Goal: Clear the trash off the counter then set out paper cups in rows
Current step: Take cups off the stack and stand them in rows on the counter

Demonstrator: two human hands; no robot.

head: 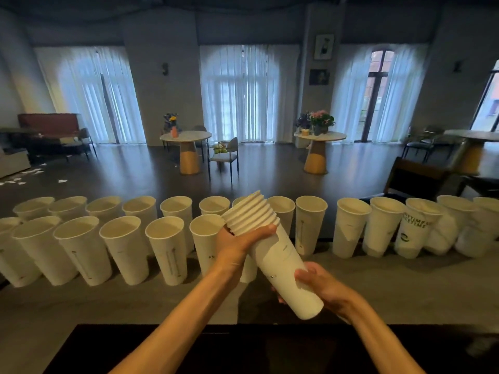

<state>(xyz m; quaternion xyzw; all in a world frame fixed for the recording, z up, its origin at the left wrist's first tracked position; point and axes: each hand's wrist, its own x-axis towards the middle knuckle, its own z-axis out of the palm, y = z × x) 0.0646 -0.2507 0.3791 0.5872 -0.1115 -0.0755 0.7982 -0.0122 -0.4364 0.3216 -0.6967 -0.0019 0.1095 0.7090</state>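
Note:
A tilted stack of white paper cups [280,263] hangs above the grey counter [391,287], rims pointing up and away. My left hand [237,242] grips the stack just under its several nested rims. My right hand [321,286] clasps its base end. On the counter stand two rows of upright white paper cups: a back row [310,222] running the full width along the far edge, and a front row [167,249] covering the left half, ending beside my left wrist.
A dark ledge [243,349] lies below the counter's near edge. Beyond the counter are a dark floor, round tables [186,137] with flowers, chairs [225,155], and paper scraps [32,172] on the floor at left. Cups at far right bear printed lettering [417,224].

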